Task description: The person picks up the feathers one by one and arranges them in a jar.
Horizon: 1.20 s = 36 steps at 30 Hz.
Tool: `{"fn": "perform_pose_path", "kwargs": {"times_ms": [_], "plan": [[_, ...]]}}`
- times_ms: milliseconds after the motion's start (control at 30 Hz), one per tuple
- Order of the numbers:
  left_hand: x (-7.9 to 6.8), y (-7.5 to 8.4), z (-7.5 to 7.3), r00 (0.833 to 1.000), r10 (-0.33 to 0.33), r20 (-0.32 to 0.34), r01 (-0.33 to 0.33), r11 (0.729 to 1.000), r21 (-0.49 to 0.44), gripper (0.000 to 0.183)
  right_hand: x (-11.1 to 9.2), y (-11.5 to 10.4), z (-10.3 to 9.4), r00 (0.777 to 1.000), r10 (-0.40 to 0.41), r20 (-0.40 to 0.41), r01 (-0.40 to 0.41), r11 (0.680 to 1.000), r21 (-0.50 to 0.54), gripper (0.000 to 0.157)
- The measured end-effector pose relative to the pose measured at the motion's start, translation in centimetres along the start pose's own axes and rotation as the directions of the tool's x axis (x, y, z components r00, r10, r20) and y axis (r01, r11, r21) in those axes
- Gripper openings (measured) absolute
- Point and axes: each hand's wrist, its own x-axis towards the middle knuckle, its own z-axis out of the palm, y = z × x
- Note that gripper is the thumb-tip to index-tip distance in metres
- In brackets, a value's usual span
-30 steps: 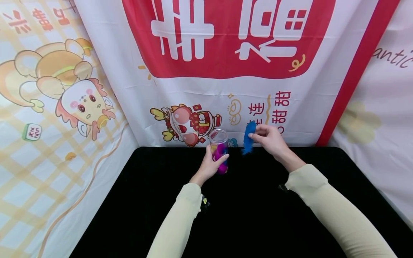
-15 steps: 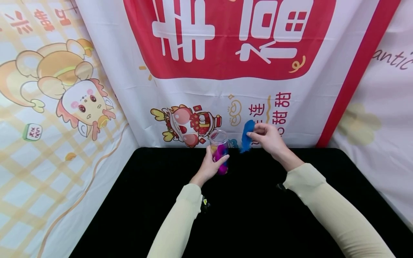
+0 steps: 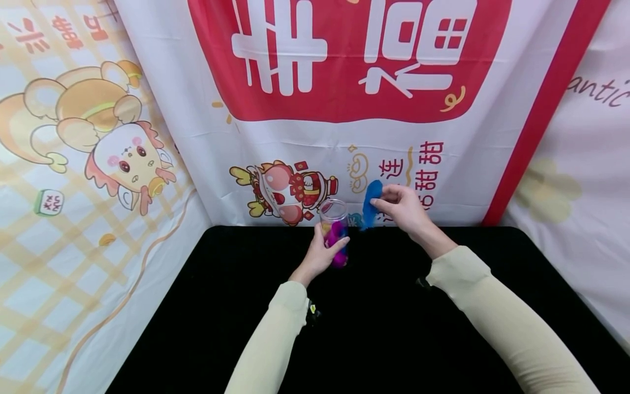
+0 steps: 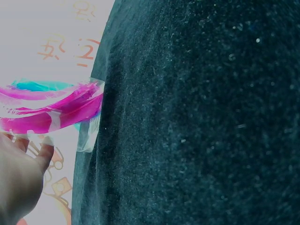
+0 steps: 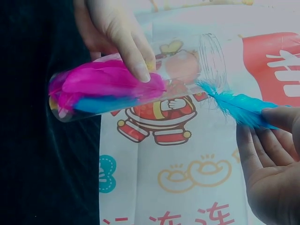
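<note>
A clear jar (image 3: 334, 209) with a threaded open mouth stands at the far edge of the black table, gripped round its side by my left hand (image 3: 320, 254). Magenta feathers (image 5: 105, 82) and a blue one (image 5: 105, 103) lie inside its lower part. My right hand (image 3: 404, 210) pinches a blue feather (image 3: 372, 203) between thumb and fingers, to the right of the jar. In the right wrist view the tip of that feather (image 5: 241, 107) is close beside the jar's mouth; whether it touches the rim I cannot tell.
A black cloth-covered table (image 3: 354, 334) stretches out in front of me. Behind it hangs a white and red printed curtain (image 3: 344, 131). A yellow-checked printed cloth (image 3: 74, 262) hangs on the left, and a pale one (image 3: 585, 230) on the right.
My right hand has moved a little left and slightly up, bringing the blue feather closer to the jar. The left hand and the jar have stayed in place.
</note>
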Motion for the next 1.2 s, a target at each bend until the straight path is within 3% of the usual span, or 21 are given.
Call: {"fn": "perform_pose_path", "kwargs": {"times_ms": [233,433,900,1200], "plan": [[1.9,-3.8,0.5,0.997,0.047,-0.065,-0.048,0.999,-0.004,0.075,0.0,-0.5,0.5,0.999,-0.048,-0.023,0.049,0.998,0.028,0.024],[2.1,-3.8,0.5,0.997,0.050,-0.065,-0.050,0.999,-0.003,0.075,0.4,-1.0,1.0,0.992,-0.103,-0.076,0.104,0.995,0.008,0.021],[2.1,-3.8,0.5,0.997,0.051,-0.065,-0.052,0.999,-0.013,0.076,0.9,-2.3,2.2,0.985,-0.146,-0.086,0.151,0.987,0.050,0.024],[1.9,-3.6,0.3,1.000,0.012,-0.021,-0.013,0.999,-0.045,0.081,1.4,-3.0,2.9,0.981,-0.169,-0.091,0.173,0.984,0.031,0.023]]}}
